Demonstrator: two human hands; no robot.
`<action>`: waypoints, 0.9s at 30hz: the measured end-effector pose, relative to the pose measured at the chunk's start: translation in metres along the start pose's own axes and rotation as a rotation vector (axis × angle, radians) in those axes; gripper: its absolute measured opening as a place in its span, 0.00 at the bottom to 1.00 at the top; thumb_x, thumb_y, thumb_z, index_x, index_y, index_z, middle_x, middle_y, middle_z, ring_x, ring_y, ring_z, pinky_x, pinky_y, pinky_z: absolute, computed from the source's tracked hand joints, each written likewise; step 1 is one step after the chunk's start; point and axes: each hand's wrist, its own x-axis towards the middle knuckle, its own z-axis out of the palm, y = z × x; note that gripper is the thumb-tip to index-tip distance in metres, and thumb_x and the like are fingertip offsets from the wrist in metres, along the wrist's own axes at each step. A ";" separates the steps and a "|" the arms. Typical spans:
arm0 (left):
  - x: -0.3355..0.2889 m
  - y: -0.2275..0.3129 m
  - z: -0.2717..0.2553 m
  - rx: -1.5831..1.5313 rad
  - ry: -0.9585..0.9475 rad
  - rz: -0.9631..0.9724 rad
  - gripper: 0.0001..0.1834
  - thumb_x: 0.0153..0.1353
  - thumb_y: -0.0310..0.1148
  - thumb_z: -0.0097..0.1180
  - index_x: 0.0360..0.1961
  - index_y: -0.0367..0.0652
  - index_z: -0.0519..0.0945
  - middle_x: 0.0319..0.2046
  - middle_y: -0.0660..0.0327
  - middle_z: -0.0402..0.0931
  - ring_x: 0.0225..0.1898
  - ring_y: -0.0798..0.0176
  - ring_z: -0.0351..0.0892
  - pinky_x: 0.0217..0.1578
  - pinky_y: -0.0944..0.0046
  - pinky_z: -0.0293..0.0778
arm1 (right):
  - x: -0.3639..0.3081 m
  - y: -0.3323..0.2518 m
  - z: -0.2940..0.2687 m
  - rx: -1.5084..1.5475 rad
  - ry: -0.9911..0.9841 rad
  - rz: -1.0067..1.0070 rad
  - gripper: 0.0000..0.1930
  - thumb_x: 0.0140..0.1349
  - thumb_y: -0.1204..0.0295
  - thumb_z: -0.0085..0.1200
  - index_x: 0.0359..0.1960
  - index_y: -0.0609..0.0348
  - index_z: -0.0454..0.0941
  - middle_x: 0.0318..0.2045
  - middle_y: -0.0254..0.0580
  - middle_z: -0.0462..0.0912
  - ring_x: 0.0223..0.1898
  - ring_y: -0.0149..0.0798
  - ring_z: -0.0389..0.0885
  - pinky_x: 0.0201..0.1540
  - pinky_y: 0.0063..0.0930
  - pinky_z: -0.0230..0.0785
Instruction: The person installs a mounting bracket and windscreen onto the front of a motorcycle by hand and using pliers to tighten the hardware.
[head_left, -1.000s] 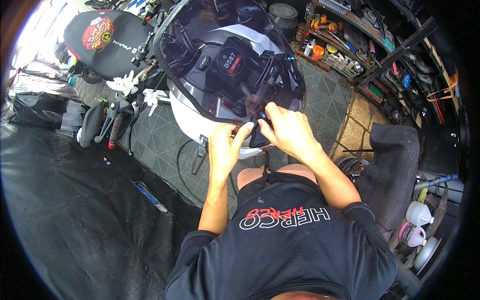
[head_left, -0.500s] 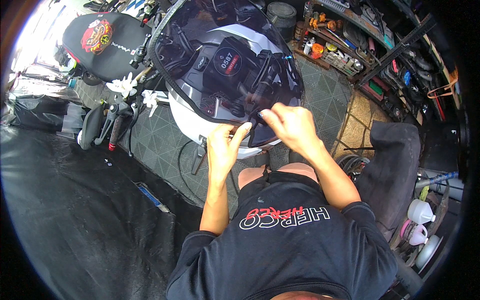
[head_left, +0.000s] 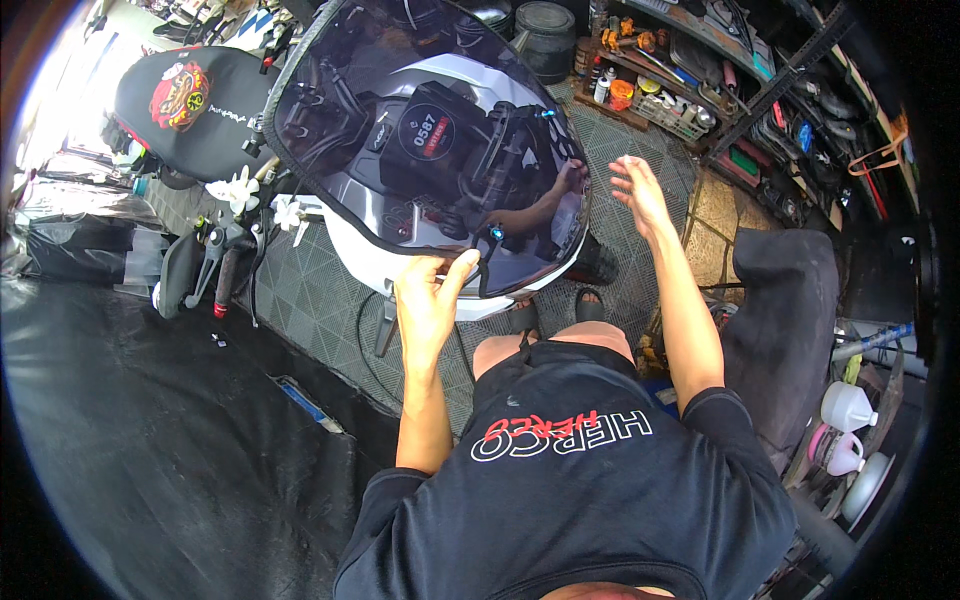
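Note:
A large dark tinted windshield with black rubber trim along its rim sits over the white front of a motorbike. My left hand is closed on the windshield's near edge, thumb on top and fingers beneath. Close to that thumb, a loose-looking end of trim runs along the rim. Two blue bolts show on the tinted surface, one of them a blue bolt near my left thumb. My right hand is raised just right of the windshield, apart from it, fingers spread and holding nothing.
Left stands another motorbike with a black seat, white flower ornaments and handlebar. A black-covered surface bears a blue-handled tool. Tool shelves fill the back right. A dark seat and bottles are at the right.
My right hand has left the windshield's near edge and moved right, its fingers opening. My left hand stays on the edge. The windshield appears shifted slightly left in view.

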 end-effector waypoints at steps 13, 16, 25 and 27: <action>-0.003 0.009 0.005 0.032 0.045 -0.028 0.16 0.56 0.38 0.68 0.34 0.32 0.85 0.24 0.55 0.79 0.26 0.63 0.78 0.29 0.64 0.70 | 0.057 -0.016 0.031 0.112 -0.387 0.019 0.22 0.74 0.53 0.43 0.58 0.55 0.74 0.56 0.36 0.76 0.53 0.33 0.73 0.60 0.31 0.62; -0.004 0.008 0.004 0.125 0.046 -0.041 0.17 0.56 0.39 0.69 0.33 0.32 0.85 0.25 0.56 0.79 0.27 0.64 0.78 0.29 0.64 0.70 | 0.072 -0.025 0.034 0.091 -0.489 -0.025 0.21 0.73 0.54 0.44 0.57 0.53 0.75 0.53 0.35 0.77 0.54 0.34 0.73 0.59 0.32 0.61; -0.010 0.013 0.008 0.158 0.157 0.019 0.20 0.56 0.43 0.69 0.32 0.33 0.83 0.28 0.60 0.74 0.28 0.67 0.73 0.28 0.66 0.68 | 0.104 -0.032 0.039 0.101 -0.701 0.124 0.16 0.74 0.61 0.44 0.56 0.52 0.73 0.47 0.34 0.78 0.47 0.33 0.77 0.51 0.33 0.71; -0.010 0.008 0.010 0.147 0.159 -0.055 0.20 0.55 0.44 0.69 0.31 0.34 0.82 0.25 0.61 0.72 0.27 0.68 0.70 0.26 0.66 0.64 | 0.113 -0.026 0.036 0.060 -0.718 0.158 0.15 0.73 0.62 0.47 0.55 0.53 0.74 0.44 0.33 0.78 0.44 0.33 0.77 0.48 0.35 0.73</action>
